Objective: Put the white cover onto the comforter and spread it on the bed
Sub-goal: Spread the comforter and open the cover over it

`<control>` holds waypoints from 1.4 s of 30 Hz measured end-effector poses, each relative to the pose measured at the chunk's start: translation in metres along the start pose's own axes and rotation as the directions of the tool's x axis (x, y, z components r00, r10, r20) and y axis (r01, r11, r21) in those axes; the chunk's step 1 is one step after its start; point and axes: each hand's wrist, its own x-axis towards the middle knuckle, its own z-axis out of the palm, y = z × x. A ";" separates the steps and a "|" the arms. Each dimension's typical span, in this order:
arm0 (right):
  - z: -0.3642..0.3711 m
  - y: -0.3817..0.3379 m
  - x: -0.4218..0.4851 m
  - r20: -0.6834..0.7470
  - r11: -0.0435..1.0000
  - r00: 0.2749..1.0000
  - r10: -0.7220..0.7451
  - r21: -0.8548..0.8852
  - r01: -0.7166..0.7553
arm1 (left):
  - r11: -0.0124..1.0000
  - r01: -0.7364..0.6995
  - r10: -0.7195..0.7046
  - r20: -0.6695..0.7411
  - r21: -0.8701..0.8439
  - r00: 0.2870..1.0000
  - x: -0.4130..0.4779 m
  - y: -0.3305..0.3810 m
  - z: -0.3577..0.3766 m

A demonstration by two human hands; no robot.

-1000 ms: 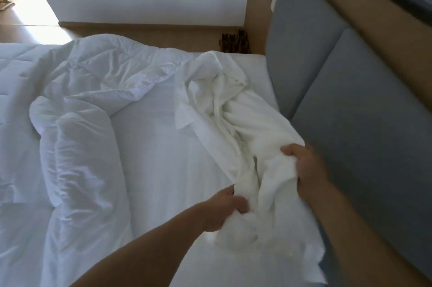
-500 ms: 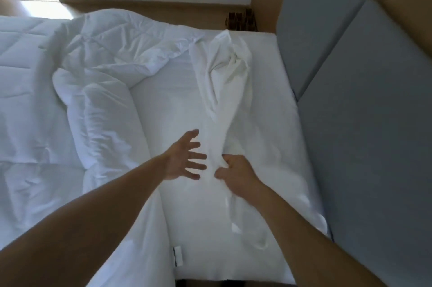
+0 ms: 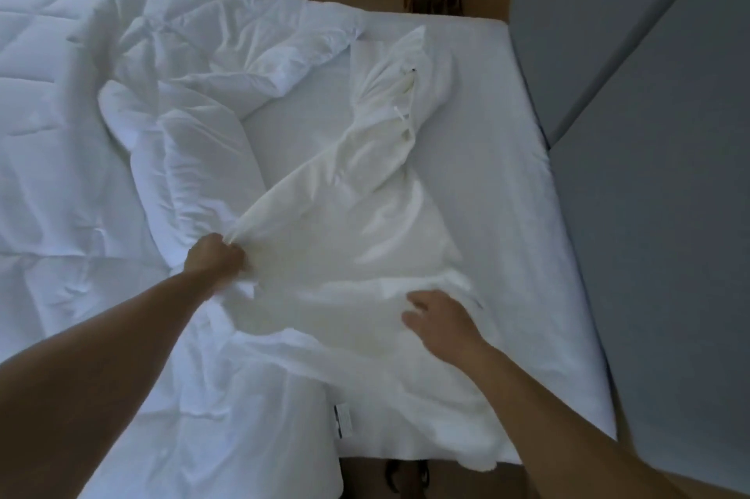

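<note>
The left hand (image 3: 217, 257), open before, now clenches a fold of the cover (image 3: 349, 230). The right hand (image 3: 440, 316) has let go, fingers loose on it. One cover, one comforter (image 3: 190, 100) along the bed's (image 3: 507, 194) left edge.

Off-white cover (image 3: 345, 238) crumpled across bed (image 3: 507, 173), comforter (image 3: 182, 92) bunched alongside, seemingly overlapping

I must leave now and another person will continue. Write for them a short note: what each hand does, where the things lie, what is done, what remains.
The left hand grips a bunched edge of the cover.
The right hand rests on the cover's near part, fingers loose.
The cover lies crumpled on the mattress; the comforter is heaped to its left, with no cover on it.
Done: cover partly laid out.
Left: find its opening, put the comforter inside, spread it on the bed.
</note>
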 end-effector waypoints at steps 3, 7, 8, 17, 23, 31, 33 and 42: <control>-0.011 0.037 0.030 -0.224 0.992 0.966 0.126 0.050 -0.118 | 0.993 -0.006 0.003 0.023 0.117 1.000 -0.001 -0.008 0.026; -0.020 0.075 0.076 -0.373 0.957 0.887 0.273 0.198 -0.211 | 0.977 -0.083 0.063 0.105 0.197 0.992 -0.008 0.008 0.065; -0.023 0.085 0.086 -0.402 0.936 0.855 0.326 0.262 -0.234 | 0.973 -0.099 0.074 0.127 0.210 0.989 -0.008 0.013 0.073; -0.036 0.106 0.119 0.376 0.706 0.886 0.272 0.548 -0.449 | 0.986 -0.014 -0.035 0.290 0.165 0.956 -0.005 0.052 0.124; -0.051 0.080 0.110 0.461 0.684 0.874 0.155 0.588 -0.432 | 0.981 0.005 0.063 0.340 -0.194 0.938 -0.025 0.102 0.121; -0.176 0.084 0.031 -0.218 0.649 0.856 0.469 0.743 -0.167 | 0.932 -0.239 0.256 0.027 -0.272 0.966 -0.053 0.135 0.061; -0.190 0.079 -0.002 -0.378 0.701 0.776 0.506 0.704 -0.114 | 0.919 -0.264 0.269 -0.023 -0.293 0.963 -0.062 0.129 0.045; -0.072 0.082 -0.071 0.042 0.939 0.938 0.344 -0.047 -0.342 | 0.983 -0.170 0.143 0.299 0.067 0.943 -0.070 0.033 0.002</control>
